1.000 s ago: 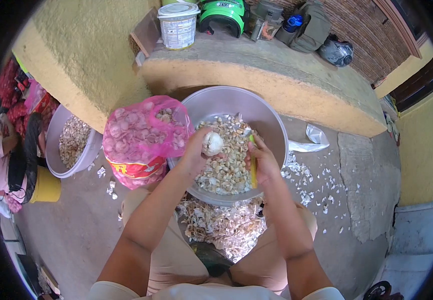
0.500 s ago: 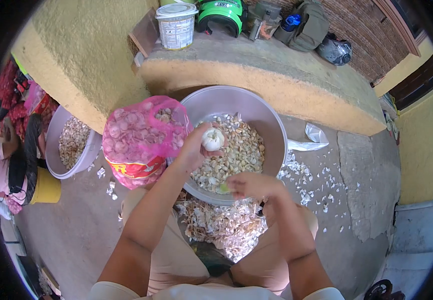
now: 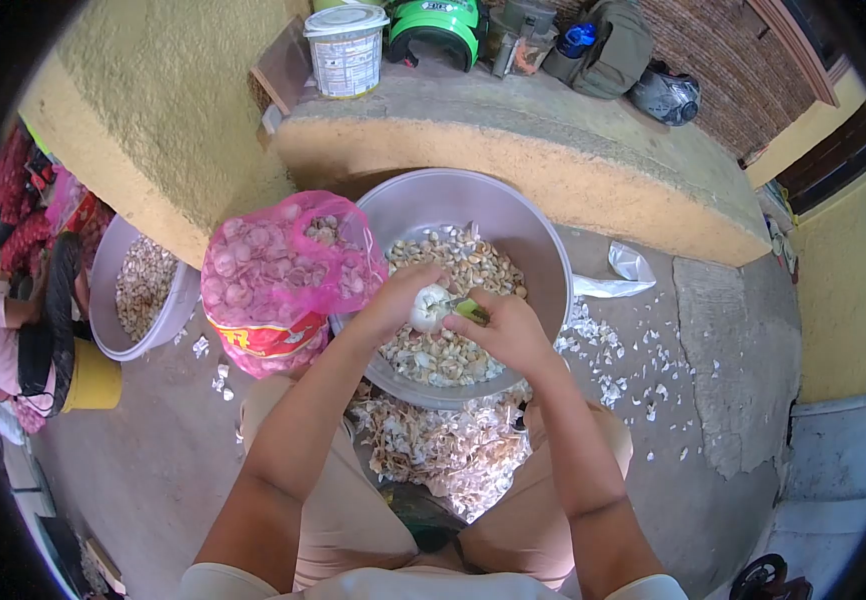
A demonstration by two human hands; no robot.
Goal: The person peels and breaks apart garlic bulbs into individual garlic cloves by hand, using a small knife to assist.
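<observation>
In the head view, my left hand is closed around a white garlic bulb above the large grey-lilac basin. My right hand grips a small knife by its yellow-green handle. Its short blade meets the bulb's right side, the tip hidden against it. Loose garlic cloves cover the basin's bottom below both hands. Left of the basin, a pink net bag full of garlic bulbs stands with its mouth open.
Papery garlic skins are heaped between my legs, and scraps litter the floor rightward. Another basin of garlic stands at left, near a seated person and a yellow bucket. A concrete ledge runs behind, holding a white tub.
My right hand has moved up and in with the knife, bringing it against the garlic bulb. My left hand has lowered the bulb slightly and turned it.
</observation>
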